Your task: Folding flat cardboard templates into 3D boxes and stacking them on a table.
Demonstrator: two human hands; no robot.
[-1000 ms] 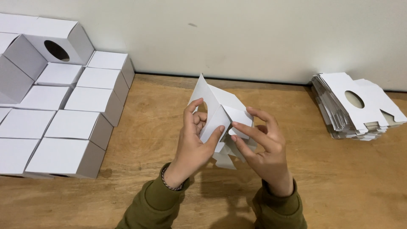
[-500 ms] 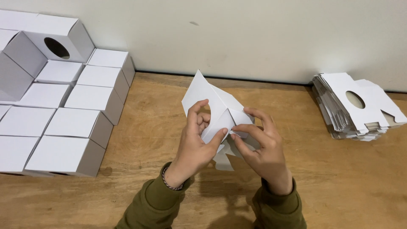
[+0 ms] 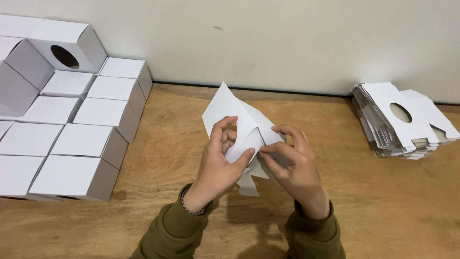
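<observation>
Both hands meet over the middle of the wooden table (image 3: 182, 144), clamped on a half-folded white cardboard box (image 3: 239, 120) held up off the surface. The left hand (image 3: 218, 165) grips it from the near left side: its thumb presses a flap from below while the index finger curls over the top edge, the other fingers tucked behind the card. The right hand (image 3: 294, 168) pinches the box's right corner, thumb and index finger closed together on a folded flap, the remaining fingers bent and resting against the panel behind. One pointed panel rises above the fingertips toward the wall (image 3: 287, 43), and a small tab hangs down below the thumbs, between the two wrists. Well to the left of the left hand's knuckles stand rows of finished white boxes (image 3: 76, 144), one at the back showing a round hole. Well to the right of the right hand's fingers lies a stack of flat box blanks (image 3: 402, 124), the top one with a round cutout.
</observation>
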